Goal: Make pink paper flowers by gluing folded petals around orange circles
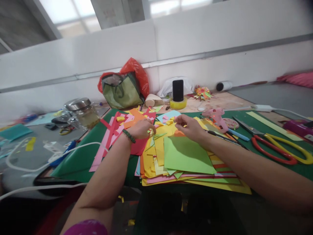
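Note:
My left hand [143,128], with a green bead bracelet at the wrist, rests curled over red paper [137,147] and small paper scraps; what its fingertips pinch is too small to name. My right hand [190,126] hovers over a stack of coloured paper sheets [171,169], fingers pinched together at a small yellow scrap. A light green sheet [186,155] lies on top of the stack just below that hand. Pink and red paper strips [107,140] fan out left of my left hand.
A green cutting mat [80,156] covers the table. Red and yellow scissors [276,150] and a pink glue gun [216,116] lie at the right. A phone [178,90] stands on a tape roll, beside a green bag [121,89], a lidded jar [81,111] and white cables [36,163].

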Tool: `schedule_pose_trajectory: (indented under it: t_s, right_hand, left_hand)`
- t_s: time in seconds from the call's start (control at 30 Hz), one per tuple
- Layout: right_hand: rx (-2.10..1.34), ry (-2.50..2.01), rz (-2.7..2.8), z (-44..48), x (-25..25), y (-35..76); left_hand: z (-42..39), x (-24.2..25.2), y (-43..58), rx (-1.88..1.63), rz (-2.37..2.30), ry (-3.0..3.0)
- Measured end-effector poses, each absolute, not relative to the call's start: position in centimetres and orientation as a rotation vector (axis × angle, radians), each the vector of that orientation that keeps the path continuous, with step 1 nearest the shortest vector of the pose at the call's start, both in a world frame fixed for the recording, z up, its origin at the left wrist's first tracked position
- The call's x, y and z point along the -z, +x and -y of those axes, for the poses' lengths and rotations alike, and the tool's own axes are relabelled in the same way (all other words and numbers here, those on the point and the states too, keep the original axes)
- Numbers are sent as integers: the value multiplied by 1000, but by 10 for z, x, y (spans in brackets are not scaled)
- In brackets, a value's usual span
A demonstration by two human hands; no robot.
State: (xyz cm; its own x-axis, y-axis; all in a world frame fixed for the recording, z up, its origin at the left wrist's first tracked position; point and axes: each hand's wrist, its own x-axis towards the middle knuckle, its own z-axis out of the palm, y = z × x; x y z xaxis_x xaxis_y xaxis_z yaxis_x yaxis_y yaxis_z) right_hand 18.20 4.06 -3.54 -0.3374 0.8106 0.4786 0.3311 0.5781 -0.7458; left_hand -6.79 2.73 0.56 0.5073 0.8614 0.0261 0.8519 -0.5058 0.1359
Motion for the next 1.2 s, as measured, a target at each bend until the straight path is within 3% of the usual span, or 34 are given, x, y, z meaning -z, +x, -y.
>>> schedule_pose_trajectory:
  t_s: [0.2, 0.4, 0.6, 0.93, 1.2]
  right_hand:
    - [-673, -937, 1902, -40, 34, 182]
    - [-838, -865, 1774, -33, 26, 178]
    - [-1258, -793, 1608, -23, 12, 175]
    - [-1405, -796, 1475, -28, 11, 178]
    - [-1662, -724, 1376, -31, 9, 182]
  left_hand:
    - [-21, -21, -73, -35, -1608, 2589]
    - [4, -59, -88, -547, -1565, 2310]
    - [-2, -33, -47, -885, -1360, 2098]
    - [-4, -9, -11, -882, -1464, 2027]
    - [-2, -6, -9, -688, -1047, 1484]
